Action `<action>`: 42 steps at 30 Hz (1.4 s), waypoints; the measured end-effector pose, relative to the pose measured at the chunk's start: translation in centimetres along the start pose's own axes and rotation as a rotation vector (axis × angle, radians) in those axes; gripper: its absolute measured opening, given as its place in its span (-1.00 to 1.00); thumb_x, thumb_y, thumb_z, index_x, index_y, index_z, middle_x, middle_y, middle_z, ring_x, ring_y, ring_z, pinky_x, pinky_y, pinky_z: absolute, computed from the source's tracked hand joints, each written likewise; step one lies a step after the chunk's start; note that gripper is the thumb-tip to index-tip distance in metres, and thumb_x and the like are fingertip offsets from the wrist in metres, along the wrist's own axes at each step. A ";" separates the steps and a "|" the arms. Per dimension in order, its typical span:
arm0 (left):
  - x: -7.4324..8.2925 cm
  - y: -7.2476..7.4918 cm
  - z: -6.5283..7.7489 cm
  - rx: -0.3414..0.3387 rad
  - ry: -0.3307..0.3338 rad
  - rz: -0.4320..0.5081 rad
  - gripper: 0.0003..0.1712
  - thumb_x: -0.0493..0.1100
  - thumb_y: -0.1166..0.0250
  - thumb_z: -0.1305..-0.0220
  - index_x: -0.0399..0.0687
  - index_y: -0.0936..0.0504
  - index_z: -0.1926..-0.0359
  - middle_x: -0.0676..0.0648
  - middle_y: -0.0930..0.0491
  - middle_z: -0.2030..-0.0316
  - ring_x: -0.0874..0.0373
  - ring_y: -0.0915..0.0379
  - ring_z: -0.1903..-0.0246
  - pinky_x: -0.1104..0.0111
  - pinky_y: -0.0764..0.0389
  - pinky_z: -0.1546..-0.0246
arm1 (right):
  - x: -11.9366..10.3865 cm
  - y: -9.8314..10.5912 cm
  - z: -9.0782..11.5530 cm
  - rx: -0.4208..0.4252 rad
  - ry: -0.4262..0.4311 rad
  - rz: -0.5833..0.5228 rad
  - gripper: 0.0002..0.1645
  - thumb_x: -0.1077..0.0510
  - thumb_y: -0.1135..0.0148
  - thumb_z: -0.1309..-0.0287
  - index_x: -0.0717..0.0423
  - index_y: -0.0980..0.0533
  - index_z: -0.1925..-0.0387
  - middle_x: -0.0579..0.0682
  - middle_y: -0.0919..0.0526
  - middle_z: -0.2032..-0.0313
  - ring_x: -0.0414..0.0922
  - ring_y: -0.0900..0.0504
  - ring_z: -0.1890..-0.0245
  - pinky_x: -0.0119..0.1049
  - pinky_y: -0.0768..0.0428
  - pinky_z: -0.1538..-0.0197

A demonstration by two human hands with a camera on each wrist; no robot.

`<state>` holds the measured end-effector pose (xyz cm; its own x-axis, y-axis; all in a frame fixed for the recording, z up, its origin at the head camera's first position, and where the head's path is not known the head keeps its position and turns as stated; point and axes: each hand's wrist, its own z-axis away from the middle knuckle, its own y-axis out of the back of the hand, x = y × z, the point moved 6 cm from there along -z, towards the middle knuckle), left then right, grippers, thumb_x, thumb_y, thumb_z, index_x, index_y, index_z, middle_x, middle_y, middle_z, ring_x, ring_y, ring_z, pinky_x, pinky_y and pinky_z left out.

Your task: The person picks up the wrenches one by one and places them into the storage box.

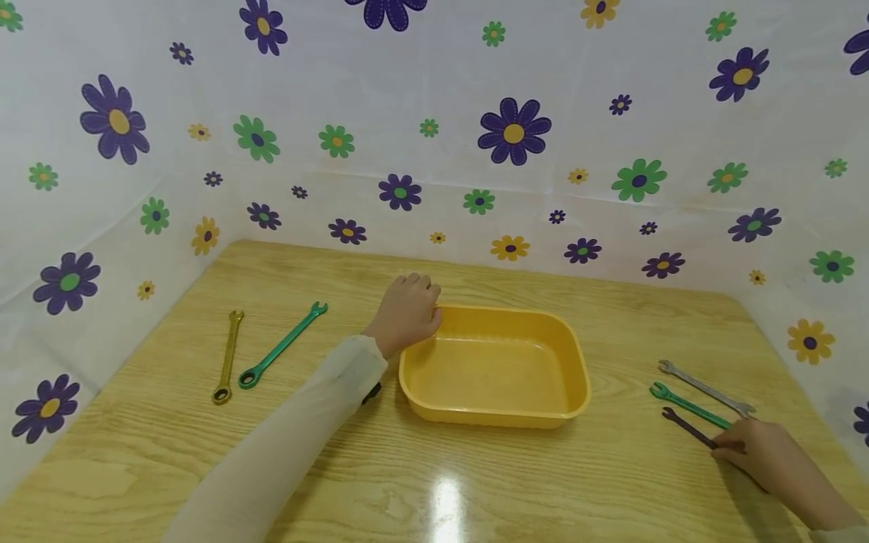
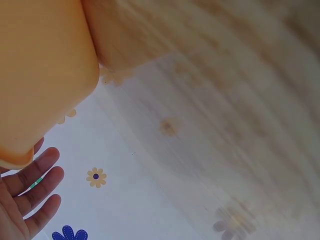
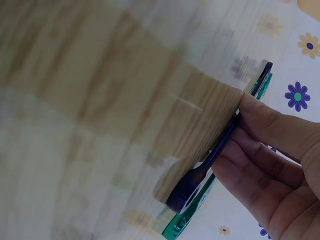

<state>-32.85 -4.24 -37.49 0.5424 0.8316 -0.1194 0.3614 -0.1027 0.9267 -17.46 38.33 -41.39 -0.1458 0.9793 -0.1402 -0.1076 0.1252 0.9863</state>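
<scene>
My left hand holds the back left corner of a yellow plastic basin, thumb at the rim. In the left wrist view its fingers reach past the outside of the rim. At the right side of the table, my right hand pinches a dark purple wrench by its shaft. The right wrist view shows the thumb on one side of that wrench and fingers on the other. Just behind it lies a green wrench, with a silver wrench farther back.
Left of the basin, a gold wrench and a teal wrench lie on the wooden table. White cloth with printed flowers hangs along the back and both sides.
</scene>
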 end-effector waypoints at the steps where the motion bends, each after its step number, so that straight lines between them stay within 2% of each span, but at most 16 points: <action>1: 0.0 0.1 0.0 0.000 0.000 0.002 -0.73 -0.08 -0.14 -0.19 -0.19 -0.61 0.27 -0.11 -0.58 0.35 0.03 -0.49 0.32 0.22 -0.52 0.17 | 0.0 0.0 0.0 0.001 -0.001 0.003 -0.90 0.28 -0.38 0.15 0.25 -0.67 0.48 0.00 -0.67 0.54 -0.11 -0.60 0.54 -0.22 -0.58 0.45; 10: 0.0 0.6 -0.3 0.001 0.010 0.015 -0.73 -0.09 -0.15 -0.18 -0.20 -0.62 0.27 -0.12 -0.59 0.35 0.02 -0.49 0.31 0.22 -0.52 0.18 | 0.0 0.7 -0.3 0.029 0.030 0.009 -0.94 0.29 -0.38 0.15 0.23 -0.67 0.52 -0.01 -0.69 0.56 -0.16 -0.59 0.58 -0.24 -0.57 0.46; 20: 0.0 0.6 -0.1 0.024 -0.007 0.035 -0.77 -0.11 -0.16 -0.17 -0.19 -0.61 0.34 -0.12 -0.58 0.39 0.03 -0.48 0.36 0.23 -0.51 0.23 | 0.7 -0.2 -0.4 -0.025 0.008 -0.059 -0.89 0.25 -0.38 0.11 0.24 -0.66 0.47 -0.01 -0.69 0.52 -0.22 -0.58 0.57 -0.34 -0.58 0.46; 28: 0.0 0.2 -0.2 0.023 -0.005 0.043 -0.79 -0.12 -0.17 -0.16 -0.19 -0.60 0.36 -0.11 -0.58 0.40 0.03 -0.48 0.36 0.24 -0.51 0.24 | 1.1 -0.2 -0.2 0.026 0.014 -0.065 -0.94 0.26 -0.40 0.14 0.17 -0.66 0.52 -0.11 -0.65 0.57 -0.40 -0.48 0.62 -0.44 -0.50 0.51; 33: 0.1 0.2 -0.3 0.026 -0.005 0.047 -0.80 -0.12 -0.17 -0.16 -0.18 -0.59 0.38 -0.10 -0.57 0.41 0.04 -0.47 0.38 0.25 -0.49 0.28 | 0.7 0.3 -0.1 0.035 0.011 -0.063 -0.93 0.24 -0.39 0.13 0.17 -0.65 0.51 -0.09 -0.65 0.56 -0.39 -0.49 0.63 -0.44 -0.50 0.51; 42: 0.2 0.4 -0.4 0.009 0.000 0.049 -0.79 -0.12 -0.17 -0.16 -0.19 -0.60 0.37 -0.11 -0.57 0.41 0.03 -0.48 0.37 0.23 -0.51 0.26 | 0.3 1.2 0.0 0.074 0.022 -0.074 -0.91 0.23 -0.41 0.13 0.11 -0.61 0.55 -0.18 -0.53 0.63 -0.44 -0.36 0.65 -0.45 -0.41 0.55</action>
<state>-32.93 -3.90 -36.99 0.5595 0.8255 -0.0737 0.3410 -0.1482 0.9283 -17.63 38.73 -40.29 -0.1620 0.9633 -0.2139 -0.0457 0.2092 0.9768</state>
